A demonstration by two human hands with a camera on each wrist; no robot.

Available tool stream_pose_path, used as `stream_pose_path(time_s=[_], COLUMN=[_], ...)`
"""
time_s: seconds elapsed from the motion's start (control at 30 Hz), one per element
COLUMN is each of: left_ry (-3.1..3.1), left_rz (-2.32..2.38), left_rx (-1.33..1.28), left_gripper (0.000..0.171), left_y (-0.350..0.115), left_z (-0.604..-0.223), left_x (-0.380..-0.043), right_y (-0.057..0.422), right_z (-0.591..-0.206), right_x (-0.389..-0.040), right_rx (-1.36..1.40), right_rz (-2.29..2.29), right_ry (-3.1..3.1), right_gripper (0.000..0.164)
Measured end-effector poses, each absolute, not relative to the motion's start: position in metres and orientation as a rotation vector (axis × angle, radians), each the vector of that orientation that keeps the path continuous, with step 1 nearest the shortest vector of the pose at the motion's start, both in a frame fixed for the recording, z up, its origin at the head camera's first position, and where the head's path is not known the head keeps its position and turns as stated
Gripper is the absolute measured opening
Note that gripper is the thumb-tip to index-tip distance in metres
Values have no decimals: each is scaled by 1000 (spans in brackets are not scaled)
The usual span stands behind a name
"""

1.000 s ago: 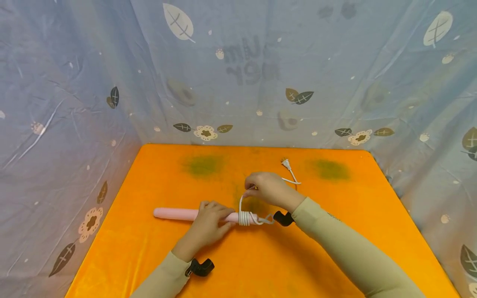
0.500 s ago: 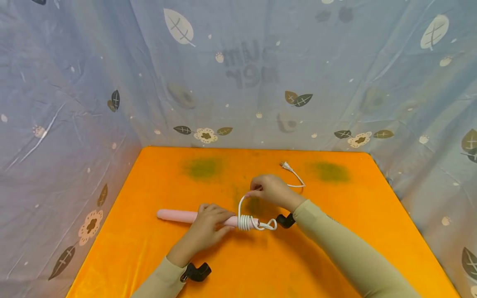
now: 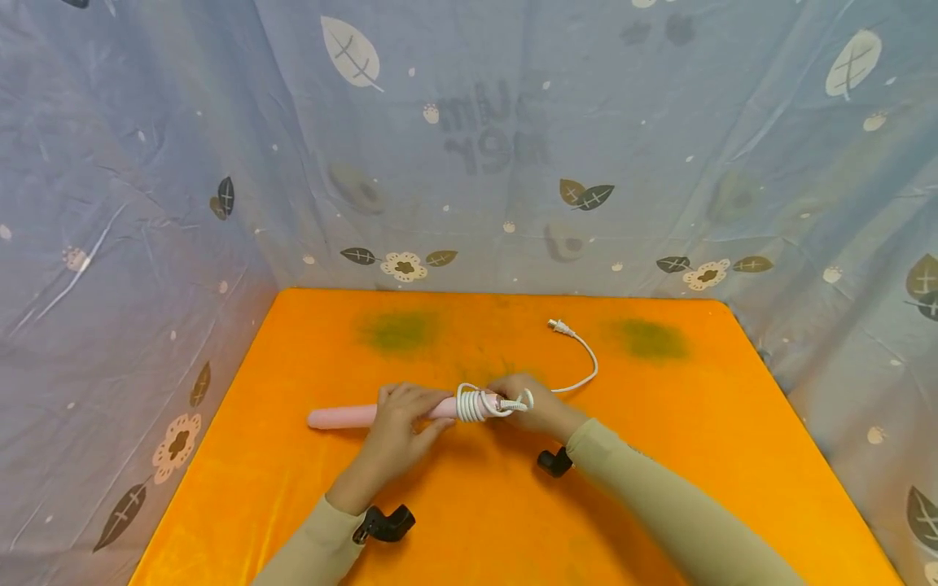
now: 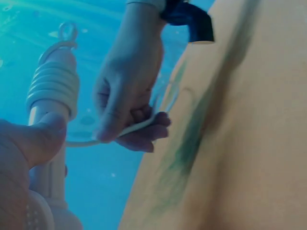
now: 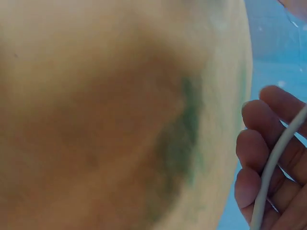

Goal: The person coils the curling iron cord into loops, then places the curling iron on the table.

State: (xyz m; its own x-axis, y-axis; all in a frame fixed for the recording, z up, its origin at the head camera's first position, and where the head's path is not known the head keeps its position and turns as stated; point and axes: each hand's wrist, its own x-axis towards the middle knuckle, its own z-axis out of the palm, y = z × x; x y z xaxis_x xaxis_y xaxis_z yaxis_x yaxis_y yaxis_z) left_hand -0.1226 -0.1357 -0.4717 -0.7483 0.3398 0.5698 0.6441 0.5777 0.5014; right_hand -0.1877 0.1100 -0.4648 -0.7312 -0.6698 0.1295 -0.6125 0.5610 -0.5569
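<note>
A pink rod-shaped hair iron (image 3: 340,418) lies crosswise in the head view, its rounded end to the left. My left hand (image 3: 399,423) grips it around the middle, the thumb (image 4: 45,136) lying along the handle in the left wrist view. Several turns of white power cord (image 3: 470,406) wrap the handle's right end, where a small loop sticks out. From the coils the cord passes to my right hand (image 3: 538,404), behind the handle end. Its fingers (image 5: 252,151) curl around the cord, as the right wrist view shows.
The cord's free part runs right and back to a white two-prong plug (image 3: 561,327) on the orange table cover (image 3: 623,505). Patterned curtains (image 3: 498,203) stand behind and on both sides. A black camera mount (image 3: 388,523) sits on each wrist.
My right hand has come down and toward me with the cord, behind the handle. The handle's right end has tipped away from me. The plug end of the cord has shifted slightly.
</note>
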Motion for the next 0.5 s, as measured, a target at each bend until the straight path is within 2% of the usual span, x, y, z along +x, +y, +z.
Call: stream_pose_path(time_s=[0.1,0.5], left_ry=[-2370,-2327], left_rz=[-1019,-1033], left_rx=[-728,-623], left_gripper=[36,36], left_y=[-136,-133], left_z=[-469,-469], left_x=[-127,-137], right_y=[108,89], right_z=[-476,-478], right_x=[-182,-154], right_rx=[-1184,-1363], right_rz=[-829,-427], right_ry=[2781,2912], right_gripper=[7,29])
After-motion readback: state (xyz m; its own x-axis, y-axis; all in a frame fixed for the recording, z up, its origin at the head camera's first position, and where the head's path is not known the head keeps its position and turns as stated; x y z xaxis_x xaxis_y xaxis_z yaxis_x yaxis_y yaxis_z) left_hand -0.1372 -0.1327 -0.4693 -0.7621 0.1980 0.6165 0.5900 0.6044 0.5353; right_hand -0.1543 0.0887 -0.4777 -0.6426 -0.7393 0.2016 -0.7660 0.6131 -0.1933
